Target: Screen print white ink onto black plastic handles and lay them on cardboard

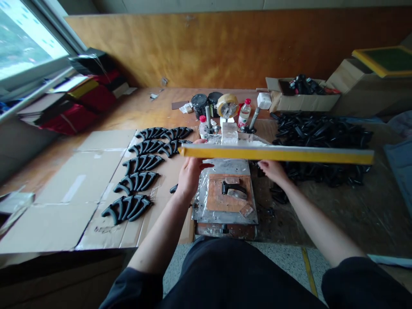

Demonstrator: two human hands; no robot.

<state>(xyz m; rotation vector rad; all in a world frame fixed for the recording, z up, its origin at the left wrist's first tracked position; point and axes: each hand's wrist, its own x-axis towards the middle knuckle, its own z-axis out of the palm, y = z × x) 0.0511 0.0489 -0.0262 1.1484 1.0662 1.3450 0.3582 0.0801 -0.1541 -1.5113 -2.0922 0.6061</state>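
Head cam: long yellow-edged frame [277,154] is held level across the view, above the plastic-wrapped jig plate [227,214]. Left hand [191,176] and right hand [273,171] both sit under it, well apart, fingers closed up around its lower edge; bar hides the fingertips, so I can't tell exact grip. On the plate, black curved handle [233,187] lies on a brown board [219,197]. Rows of the same black parts [138,171] lie on flattened cardboard [80,189] to the left; loose heap of black parts [322,133] to the right.
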